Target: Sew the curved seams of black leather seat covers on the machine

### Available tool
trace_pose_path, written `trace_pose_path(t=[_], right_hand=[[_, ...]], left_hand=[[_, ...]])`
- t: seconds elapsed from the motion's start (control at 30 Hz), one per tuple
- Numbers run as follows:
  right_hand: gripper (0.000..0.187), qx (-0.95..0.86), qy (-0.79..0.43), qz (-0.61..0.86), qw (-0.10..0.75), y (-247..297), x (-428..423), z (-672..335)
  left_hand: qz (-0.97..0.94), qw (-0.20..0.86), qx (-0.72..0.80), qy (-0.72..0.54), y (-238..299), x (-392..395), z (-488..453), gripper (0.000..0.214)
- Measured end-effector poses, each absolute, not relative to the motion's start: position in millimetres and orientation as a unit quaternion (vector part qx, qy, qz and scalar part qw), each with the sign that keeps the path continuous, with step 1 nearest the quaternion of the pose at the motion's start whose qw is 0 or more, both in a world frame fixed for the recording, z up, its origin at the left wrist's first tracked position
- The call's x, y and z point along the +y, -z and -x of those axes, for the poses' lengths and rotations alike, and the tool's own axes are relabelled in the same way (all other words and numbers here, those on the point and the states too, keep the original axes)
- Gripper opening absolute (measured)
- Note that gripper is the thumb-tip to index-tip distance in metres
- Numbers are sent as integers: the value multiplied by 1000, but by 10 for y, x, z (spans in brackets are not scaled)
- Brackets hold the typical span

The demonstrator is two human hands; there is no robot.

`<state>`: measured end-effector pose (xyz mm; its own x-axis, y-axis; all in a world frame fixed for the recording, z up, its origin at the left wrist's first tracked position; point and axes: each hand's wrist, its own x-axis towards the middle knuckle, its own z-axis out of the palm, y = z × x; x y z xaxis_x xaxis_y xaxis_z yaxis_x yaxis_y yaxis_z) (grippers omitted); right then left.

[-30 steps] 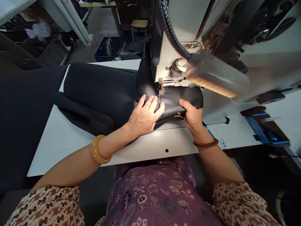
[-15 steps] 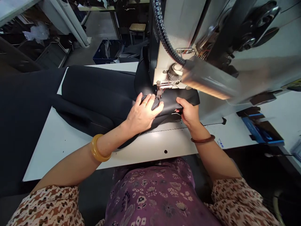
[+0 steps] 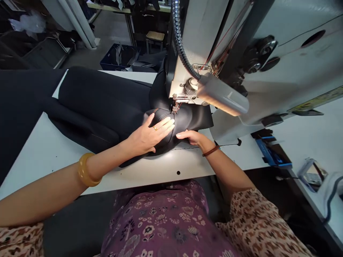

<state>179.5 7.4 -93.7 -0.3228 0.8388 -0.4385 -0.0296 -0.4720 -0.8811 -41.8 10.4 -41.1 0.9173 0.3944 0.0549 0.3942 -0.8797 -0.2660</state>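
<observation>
A large piece of black fabric point(image 3: 107, 96) lies across the white sewing table point(image 3: 34, 150) and runs under the presser foot point(image 3: 175, 105) of an industrial sewing machine point(image 3: 241, 46). My left hand point(image 3: 147, 135) lies flat on the fabric just in front of the needle, fingers stretched out. Beside it, my right hand point(image 3: 191, 137) rests on the fabric's near edge, fingers extended and low against the table. A yellow bangle point(image 3: 85, 169) sits on my left wrist and a thin brown one point(image 3: 210, 150) on my right.
The machine's lamp point(image 3: 222, 96) and a ribbed black cable point(image 3: 178, 35) hang over the work. A blue-edged holder point(image 3: 270, 151) lies on the table to the right. Behind the table are a blue crate point(image 3: 118, 57), a stool point(image 3: 154, 35) and table legs.
My right hand has let go of the fabric's right edge, moved left and flattened beside my left hand. My left hand slid slightly back. The view shifted left.
</observation>
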Motion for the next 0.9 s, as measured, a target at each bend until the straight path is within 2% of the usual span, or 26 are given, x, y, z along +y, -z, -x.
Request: trace_pose_path(t=[0.17, 0.23, 0.33, 0.4, 0.63, 0.77, 0.9], right_hand=[[28, -373, -739, 469, 307, 750, -72, -1737], [25, -369, -687, 495, 383, 700, -130, -1769], [24, -373, -531, 536, 540, 706, -144, -1828], [24, -378, -466, 542, 588, 727, -119, -1850], [22, -399, -438, 543, 595, 709, -24, -1858], [24, -409, -400, 539, 618, 727, 114, -1895], [17, -419, -390, 542, 615, 725, 244, -1932]], left_hand=[[969, 126, -209, 32, 306, 76, 315, 65], [963, 152, -212, 63, 340, 56, 288, 54], [948, 219, -197, 123, 439, 48, 272, 42], [937, 251, -188, 156, 482, 54, 261, 37], [927, 248, -200, 199, 471, 93, 223, 32], [933, 204, -216, 204, 438, 162, 209, 34], [932, 167, -236, 218, 432, 210, 186, 34]])
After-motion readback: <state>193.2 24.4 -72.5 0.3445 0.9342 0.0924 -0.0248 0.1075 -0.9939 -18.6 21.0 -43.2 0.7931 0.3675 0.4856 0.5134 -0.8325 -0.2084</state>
